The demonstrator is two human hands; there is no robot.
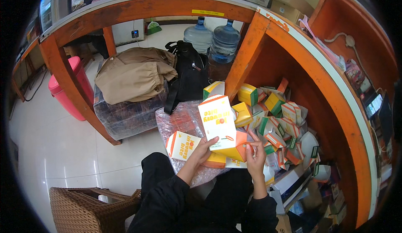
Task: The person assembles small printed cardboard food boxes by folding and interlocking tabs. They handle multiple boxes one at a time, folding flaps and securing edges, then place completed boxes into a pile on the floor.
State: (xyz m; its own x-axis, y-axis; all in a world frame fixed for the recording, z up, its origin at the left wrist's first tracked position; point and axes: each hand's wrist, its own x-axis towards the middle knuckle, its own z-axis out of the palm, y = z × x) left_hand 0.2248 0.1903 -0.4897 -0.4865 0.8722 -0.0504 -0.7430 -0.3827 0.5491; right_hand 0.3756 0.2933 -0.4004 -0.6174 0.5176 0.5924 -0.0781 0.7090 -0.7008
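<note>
A partly folded paper food box, white with orange and yellow panels, is held up in front of me between both hands. My left hand grips its lower left side, thumb on the white panel. At its lower right corner, my right hand pinches the orange and yellow end flaps. Below and to the left, a flat carton blank of the same print lies on a plastic-wrapped bundle in front of my knees. My left hand partly covers that blank.
Many folded boxes are heaped in the orange cubby to my right. Ahead, a black backpack and a tan jacket rest on wrapped bundles. Two water jugs stand behind; a pink bin and wicker chair are left.
</note>
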